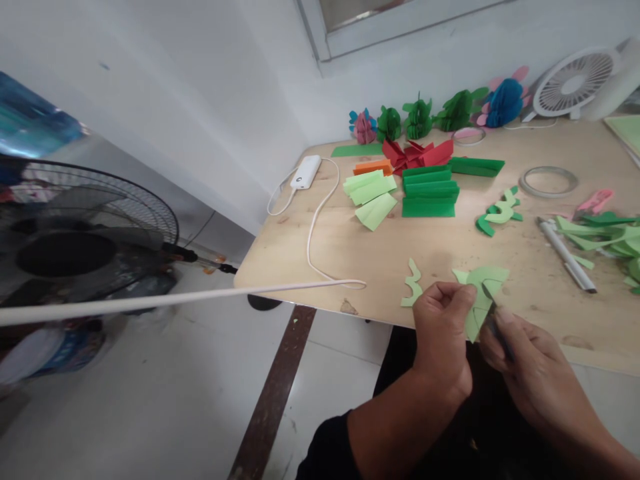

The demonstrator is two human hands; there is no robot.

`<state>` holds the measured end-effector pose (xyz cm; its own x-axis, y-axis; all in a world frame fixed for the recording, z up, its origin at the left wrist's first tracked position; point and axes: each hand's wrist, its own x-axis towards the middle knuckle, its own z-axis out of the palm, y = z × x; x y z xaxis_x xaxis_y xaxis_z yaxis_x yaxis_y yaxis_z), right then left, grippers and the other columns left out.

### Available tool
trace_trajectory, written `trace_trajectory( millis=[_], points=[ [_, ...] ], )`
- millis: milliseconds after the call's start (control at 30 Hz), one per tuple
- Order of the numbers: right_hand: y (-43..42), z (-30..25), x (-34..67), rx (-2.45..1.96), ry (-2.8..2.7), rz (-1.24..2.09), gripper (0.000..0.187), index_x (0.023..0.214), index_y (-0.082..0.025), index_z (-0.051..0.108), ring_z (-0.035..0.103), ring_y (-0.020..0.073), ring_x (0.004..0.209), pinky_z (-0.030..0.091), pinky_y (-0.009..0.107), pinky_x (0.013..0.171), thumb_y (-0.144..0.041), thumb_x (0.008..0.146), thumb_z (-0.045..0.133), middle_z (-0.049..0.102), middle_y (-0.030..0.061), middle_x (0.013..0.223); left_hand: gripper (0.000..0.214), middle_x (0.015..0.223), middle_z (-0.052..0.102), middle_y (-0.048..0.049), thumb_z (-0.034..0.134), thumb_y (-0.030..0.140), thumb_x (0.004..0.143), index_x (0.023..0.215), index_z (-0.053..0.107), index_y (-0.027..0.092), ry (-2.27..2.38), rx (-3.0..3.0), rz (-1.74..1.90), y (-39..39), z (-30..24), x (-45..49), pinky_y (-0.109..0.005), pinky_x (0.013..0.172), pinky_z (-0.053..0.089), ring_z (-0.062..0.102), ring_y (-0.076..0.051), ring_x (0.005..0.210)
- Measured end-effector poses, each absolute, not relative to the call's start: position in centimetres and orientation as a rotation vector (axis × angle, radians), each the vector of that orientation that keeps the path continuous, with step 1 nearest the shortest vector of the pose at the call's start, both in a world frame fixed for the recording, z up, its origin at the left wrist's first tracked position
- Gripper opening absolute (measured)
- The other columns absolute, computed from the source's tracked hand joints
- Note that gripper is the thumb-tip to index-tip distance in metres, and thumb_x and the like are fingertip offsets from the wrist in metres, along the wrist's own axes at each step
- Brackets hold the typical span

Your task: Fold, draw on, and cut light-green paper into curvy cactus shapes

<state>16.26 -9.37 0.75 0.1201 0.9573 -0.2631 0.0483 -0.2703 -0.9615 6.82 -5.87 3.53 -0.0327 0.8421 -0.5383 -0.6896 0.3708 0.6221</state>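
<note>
My left hand [443,333] pinches a piece of light green paper [483,287] near the table's front edge. Curved dark lines are drawn on that paper. Closed around the dark handles of a pair of scissors [490,303], my right hand [530,360] holds the blades against the paper, at one of the lines. Just left of my left hand lies a wavy light green paper cutout [413,287]. Farther back sit similar wavy cutouts [500,212] in light and dark green.
Folded green papers [429,193], light green strips [370,193] and red paper [417,157] lie mid-table. A pen [567,257], tape roll [549,181] and paper scraps [610,233] are at right. A white cable [320,220] runs off the left edge, near a floor fan [75,247].
</note>
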Motion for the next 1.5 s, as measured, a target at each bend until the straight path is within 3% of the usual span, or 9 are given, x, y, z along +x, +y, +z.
trace_trajectory(
  millis=[767,1067,1300,1500],
  points=[
    [-9.37,0.99,16.41,-1.488,-1.071,1.319,0.06,0.048,-0.024,0.042,0.029,0.0117,0.046,0.03,0.03,0.042,-0.067,0.09,0.048,0.035,-0.0018,0.049,0.033,0.061,0.055,0.0022,0.084,0.034,0.057,0.063,0.057,0.017,1.028,0.183,1.227,-5.97,3.41,6.77,-0.024,0.064,0.041,0.049,-0.008,0.059],
    [-9.42,0.72,16.45,-1.472,-1.049,1.334,0.062,0.046,-0.024,0.041,0.029,0.0117,0.047,0.031,0.029,0.042,-0.068,0.089,0.049,0.034,-0.0016,0.049,0.036,0.059,0.054,0.0015,0.087,0.035,0.05,0.06,0.057,0.017,0.976,0.151,1.158,-5.59,3.23,6.33,-0.025,0.062,0.041,0.05,-0.01,0.058],
    [-9.47,1.18,16.48,-1.515,-1.096,1.322,0.061,0.048,-0.025,0.042,0.029,0.0116,0.045,0.029,0.029,0.04,-0.069,0.09,0.047,0.034,-0.0019,0.048,0.036,0.06,0.057,0.0008,0.089,0.034,0.053,0.062,0.058,0.016,0.97,0.141,1.195,-5.94,3.6,6.43,-0.025,0.064,0.043,0.051,-0.009,0.058],
    [-9.61,0.7,16.34,-1.491,-1.036,1.307,0.06,0.049,-0.024,0.042,0.032,0.0123,0.048,0.034,0.029,0.044,-0.068,0.09,0.048,0.036,-0.0013,0.05,0.037,0.06,0.056,0.0018,0.09,0.035,0.056,0.063,0.059,0.016,0.977,0.123,1.227,-6.27,3.91,6.74,-0.024,0.064,0.043,0.053,-0.009,0.059]
  ],
)
